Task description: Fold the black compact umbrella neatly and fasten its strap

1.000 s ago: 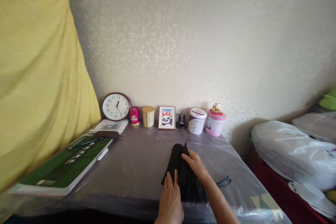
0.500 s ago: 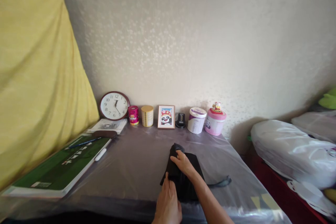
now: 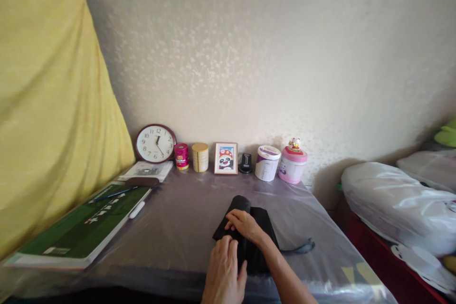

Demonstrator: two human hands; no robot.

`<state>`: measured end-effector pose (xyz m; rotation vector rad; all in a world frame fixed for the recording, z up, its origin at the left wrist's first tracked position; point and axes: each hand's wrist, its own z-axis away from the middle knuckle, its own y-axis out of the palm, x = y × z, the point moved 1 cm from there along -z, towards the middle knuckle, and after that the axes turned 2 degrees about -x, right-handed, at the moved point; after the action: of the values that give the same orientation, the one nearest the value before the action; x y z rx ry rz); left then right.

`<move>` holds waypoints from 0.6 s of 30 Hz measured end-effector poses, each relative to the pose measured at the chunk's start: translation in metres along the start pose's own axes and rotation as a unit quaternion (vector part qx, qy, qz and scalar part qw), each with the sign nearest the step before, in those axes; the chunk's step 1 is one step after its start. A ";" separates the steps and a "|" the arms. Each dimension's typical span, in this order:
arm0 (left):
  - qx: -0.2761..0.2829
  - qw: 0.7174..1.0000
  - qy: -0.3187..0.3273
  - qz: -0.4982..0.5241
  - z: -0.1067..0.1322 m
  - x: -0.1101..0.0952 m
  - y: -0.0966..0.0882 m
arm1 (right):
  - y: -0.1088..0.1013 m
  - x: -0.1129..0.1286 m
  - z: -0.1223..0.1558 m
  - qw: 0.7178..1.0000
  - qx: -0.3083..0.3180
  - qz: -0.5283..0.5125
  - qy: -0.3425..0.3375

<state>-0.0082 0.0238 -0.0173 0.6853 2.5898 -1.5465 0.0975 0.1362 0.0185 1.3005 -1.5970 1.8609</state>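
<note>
A black folded cloth (image 3: 260,221) lies on the plastic-covered table (image 3: 185,228) near its front edge. My left hand (image 3: 224,270) rests flat on the cloth's near left part, fingers stretched forward. My right hand (image 3: 244,225) lies across the cloth's middle, its fingers curled down over a fold at the left side. The cloth's far end (image 3: 239,201) is rounded and sticks out beyond my hands. A dark strap or cord (image 3: 301,248) trails from the cloth to the right.
Along the wall stand a round clock (image 3: 156,143), a red tin (image 3: 181,156), a gold tin (image 3: 200,157), a framed panda picture (image 3: 225,158), a white tub (image 3: 267,163) and a pink jar (image 3: 292,164). A green book (image 3: 85,223) lies left. White plastic bags (image 3: 399,206) sit right.
My right hand has moved left and nearer across the cloth, folding its upper part down. My left hand has shifted slightly forward onto the cloth.
</note>
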 end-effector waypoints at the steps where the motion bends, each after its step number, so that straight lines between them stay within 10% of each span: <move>1: 0.014 1.000 0.003 0.017 -0.004 -0.005 -0.003 | 0.000 0.002 0.001 1.000 0.000 0.017 -0.006; 18: 0.028 0.998 -0.044 0.029 -0.022 -0.024 -0.016 | -0.004 0.009 0.007 0.997 0.046 0.043 -0.053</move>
<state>0.0109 0.0275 0.0127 0.6730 2.4508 -1.5997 0.0983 0.1286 0.0275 1.4113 -1.6630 1.9675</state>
